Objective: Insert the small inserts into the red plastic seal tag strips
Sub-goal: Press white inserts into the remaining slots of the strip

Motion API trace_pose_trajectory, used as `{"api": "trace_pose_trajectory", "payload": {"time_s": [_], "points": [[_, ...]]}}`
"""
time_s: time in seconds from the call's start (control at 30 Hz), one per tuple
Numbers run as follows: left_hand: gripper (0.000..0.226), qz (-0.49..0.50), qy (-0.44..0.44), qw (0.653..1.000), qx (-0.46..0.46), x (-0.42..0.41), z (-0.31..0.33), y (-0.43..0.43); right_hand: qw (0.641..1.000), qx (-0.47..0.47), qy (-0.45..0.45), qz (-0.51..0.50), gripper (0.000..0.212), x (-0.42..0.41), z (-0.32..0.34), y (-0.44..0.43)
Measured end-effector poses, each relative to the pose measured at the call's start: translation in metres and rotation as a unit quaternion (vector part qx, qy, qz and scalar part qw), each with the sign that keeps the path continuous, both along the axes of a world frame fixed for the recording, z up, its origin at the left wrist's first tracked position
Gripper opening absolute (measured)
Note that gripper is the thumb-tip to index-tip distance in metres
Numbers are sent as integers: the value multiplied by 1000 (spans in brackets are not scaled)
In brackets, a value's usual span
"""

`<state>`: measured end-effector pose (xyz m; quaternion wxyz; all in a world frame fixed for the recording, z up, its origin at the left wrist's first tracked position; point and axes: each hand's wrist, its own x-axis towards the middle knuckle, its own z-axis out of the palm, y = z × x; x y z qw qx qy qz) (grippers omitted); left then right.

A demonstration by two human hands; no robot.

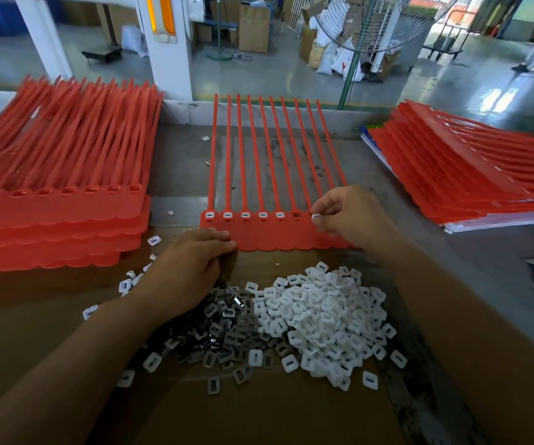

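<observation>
While your right hand [349, 216] pinches one white insert [317, 216] between thumb and forefinger, it sits at the sockets of the red seal tag sheet [275, 237], just right of the sixth socket [296, 215], which shows dark. Your left hand [191, 271] lies at the sheet's near-left corner with fingers bent down onto its edge; you cannot tell from this view whether it holds anything.

The sheet lies flat in the middle of the table [182, 162]. Bare table runs along both its sides, between it and the left stack [60, 175] and the right stack [458, 175] of red strips. The left stack comes closest at the tag ends. On the near side, the heap of white inserts [317, 313] and the grey metal pieces [224, 329] lie on cardboard [259, 412], just short of the sheet's scalloped edge.

Printed papers [496, 220] show under the right stack, too blurred to read.

The sheet's long axis runs straight away from you: joined tag ends nearest you, thin tails [260, 139] pointing to the far table edge [175, 112]. Five sockets from the left carry white inserts [245, 215].
</observation>
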<state>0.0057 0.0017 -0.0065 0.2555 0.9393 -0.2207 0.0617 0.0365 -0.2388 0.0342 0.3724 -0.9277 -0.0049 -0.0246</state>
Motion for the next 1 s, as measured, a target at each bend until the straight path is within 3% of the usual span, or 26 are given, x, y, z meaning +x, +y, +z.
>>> {"api": "trace_pose_trajectory", "payload": {"time_s": [0.5,0.77,1.0], "points": [[41,-2,-1,1000,-4,0,0,-1,997,-67,-27,6,10,41,-19,12],[41,-2,-1,1000,-4,0,-1,-1,996,-81,3,41,7,42,-18,13],[41,-2,-1,1000,-4,-1,0,0,997,-75,5,21,26,42,-19,15]]}}
